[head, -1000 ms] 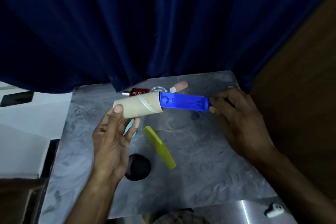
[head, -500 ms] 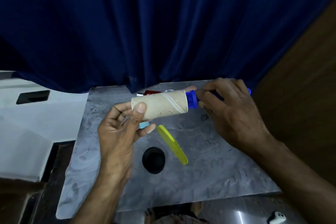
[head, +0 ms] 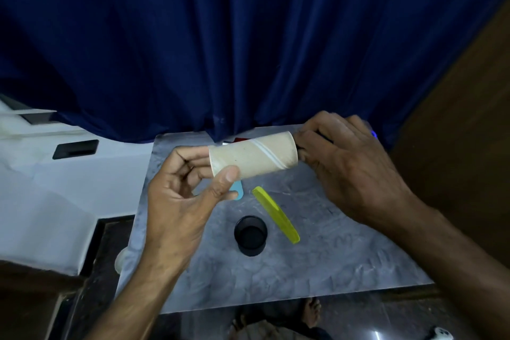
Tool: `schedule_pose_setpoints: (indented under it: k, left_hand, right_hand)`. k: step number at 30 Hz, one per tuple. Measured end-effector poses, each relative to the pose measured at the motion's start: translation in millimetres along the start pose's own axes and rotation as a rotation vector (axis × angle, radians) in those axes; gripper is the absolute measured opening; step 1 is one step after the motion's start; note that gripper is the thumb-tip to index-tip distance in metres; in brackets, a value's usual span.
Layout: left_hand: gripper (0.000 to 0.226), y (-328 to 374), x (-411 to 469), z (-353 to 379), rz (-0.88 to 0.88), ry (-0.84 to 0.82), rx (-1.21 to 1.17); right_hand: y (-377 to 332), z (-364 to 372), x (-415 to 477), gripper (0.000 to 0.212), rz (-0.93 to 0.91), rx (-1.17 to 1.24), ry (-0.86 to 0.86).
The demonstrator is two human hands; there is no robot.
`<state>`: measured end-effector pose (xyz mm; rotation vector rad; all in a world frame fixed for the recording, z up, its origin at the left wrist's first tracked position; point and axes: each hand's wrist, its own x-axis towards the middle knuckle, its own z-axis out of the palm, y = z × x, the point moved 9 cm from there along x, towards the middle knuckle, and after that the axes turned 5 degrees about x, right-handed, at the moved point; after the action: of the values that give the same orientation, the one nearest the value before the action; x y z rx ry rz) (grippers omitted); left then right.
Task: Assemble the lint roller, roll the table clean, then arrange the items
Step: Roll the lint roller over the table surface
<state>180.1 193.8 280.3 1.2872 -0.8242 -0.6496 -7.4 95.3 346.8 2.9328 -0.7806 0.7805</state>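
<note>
Above the grey marble table (head: pixel 317 265) I hold a beige lint roll (head: pixel 254 156) lying sideways. My left hand (head: pixel 182 201) pinches its left end between thumb and fingers. My right hand (head: pixel 347 163) is wrapped round the blue handle at the roll's right end; the handle is almost wholly hidden, only a blue tip (head: pixel 374 134) peeks out past the knuckles. The blue core that carries the roll is inside it and out of sight.
On the table lie a yellow-green comb (head: pixel 276 214), a black round cup (head: pixel 250 234), a light blue piece (head: pixel 237 192) under my left thumb and a red item (head: pixel 240 140) behind the roll. A dark blue curtain hangs behind; a brown wall stands right.
The blue core has slid fully into the beige roll as my right hand pushed left. The roll and both hands have lifted slightly toward the curtain.
</note>
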Motion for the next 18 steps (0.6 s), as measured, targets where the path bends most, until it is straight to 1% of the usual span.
schedule_pose_setpoints:
  k: [3,5,7,9,10,11,14,16,17,18]
  left_hand:
    - [0.051,9,-4,1,0.170,-0.044,0.124]
    - [0.051,19,-9,2,0.339,-0.062,0.261]
    - [0.048,34,-21,4,0.639,-0.027,0.560]
    - [0.031,36,-38,13,0.949,-0.003,0.832]
    - [0.020,29,-43,17,1.026,-0.010,0.912]
    - [0.014,21,-44,20,1.047,-0.020,0.966]
    - [0.013,3,-40,29,1.067,-0.069,1.034]
    - [0.014,-4,-37,36,1.115,-0.101,1.031]
    - [0.018,-7,-34,40,1.107,-0.115,1.006]
    - [0.023,-10,-28,44,1.060,-0.120,0.954]
  right_hand:
    - [2,-5,-2,0.014,0.046,0.079,-0.029]
    - [3,-8,-3,0.016,0.063,0.118,-0.031]
    - [6,-9,-5,0.020,0.086,0.130,-0.039]
    - [14,-9,-6,0.020,0.117,0.132,-0.051]
    - [18,-8,-8,0.021,0.127,0.125,-0.063]
    - [21,-6,-9,0.021,0.128,0.107,-0.081]
    - [33,6,-16,0.019,0.127,0.064,-0.112]
    - [41,12,-23,0.016,0.128,0.069,-0.104]
    - [46,16,-26,0.014,0.120,0.053,-0.103]
    - [51,20,-29,0.013,0.113,0.031,-0.109]
